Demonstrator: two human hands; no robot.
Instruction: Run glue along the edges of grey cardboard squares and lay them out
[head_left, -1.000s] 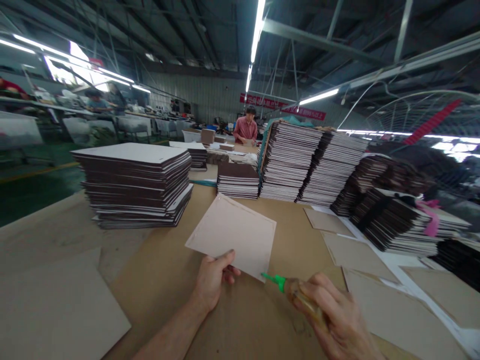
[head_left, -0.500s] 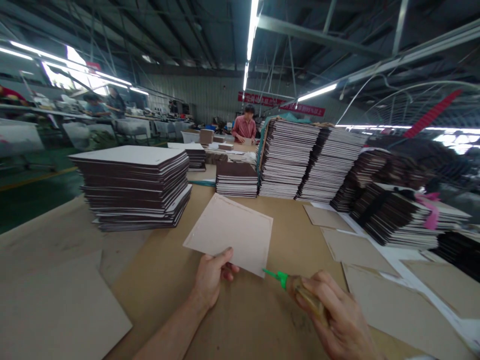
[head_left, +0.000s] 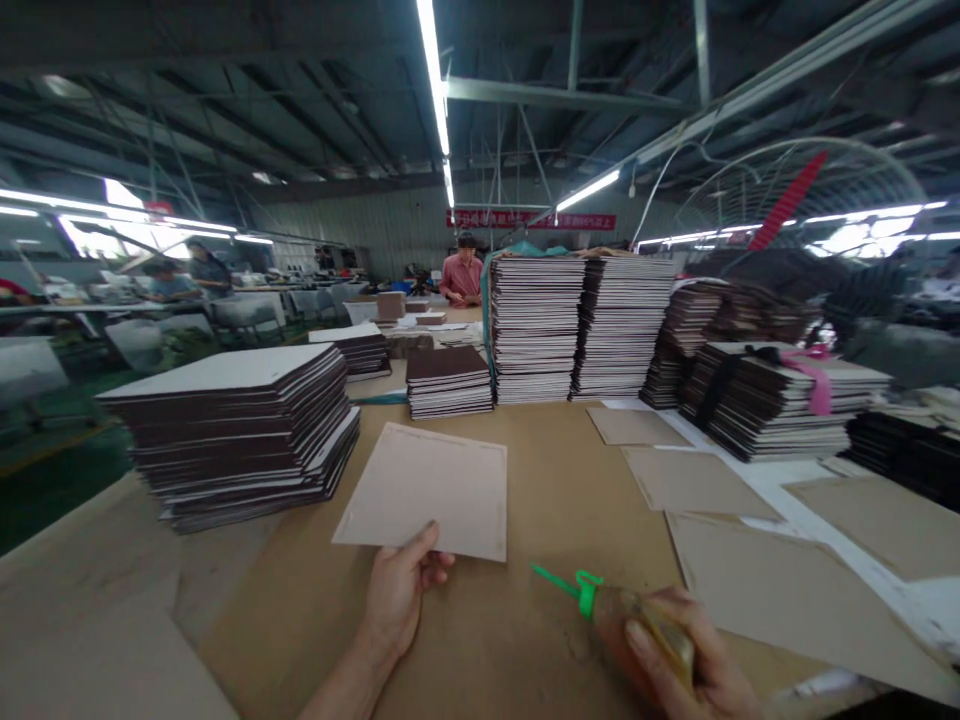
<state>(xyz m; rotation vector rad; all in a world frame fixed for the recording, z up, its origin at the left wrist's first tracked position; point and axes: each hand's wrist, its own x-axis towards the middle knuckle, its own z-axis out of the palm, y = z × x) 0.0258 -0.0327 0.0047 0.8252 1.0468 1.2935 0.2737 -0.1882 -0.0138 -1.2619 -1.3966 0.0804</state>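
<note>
My left hand [head_left: 401, 590] grips a beige cardboard sheet [head_left: 427, 490] by its near edge, thumb on top and fingers underneath. Faint glossy streaks run along the sheet's borders. My right hand [head_left: 675, 650] is wrapped round a brownish glue bottle [head_left: 637, 625] with a green nozzle [head_left: 559, 580]. The nozzle points left and stands a little apart from the sheet's right corner. Below both hands lies the brown tabletop [head_left: 480, 650].
A tall stack of dark-and-white boards [head_left: 240, 430] stands at left, with a lower stack [head_left: 450, 380] ahead. Higher stacks [head_left: 536, 330] rise behind. Several cardboard sheets [head_left: 787, 580] lie at right, another sheet [head_left: 90, 650] at lower left. A person [head_left: 461, 275] works across the table.
The glue bottle's nozzle has moved away from the sheet's corner, and the bottle has turned in my right hand. The sheet has rotated slightly in my left hand. The whole view has shifted.
</note>
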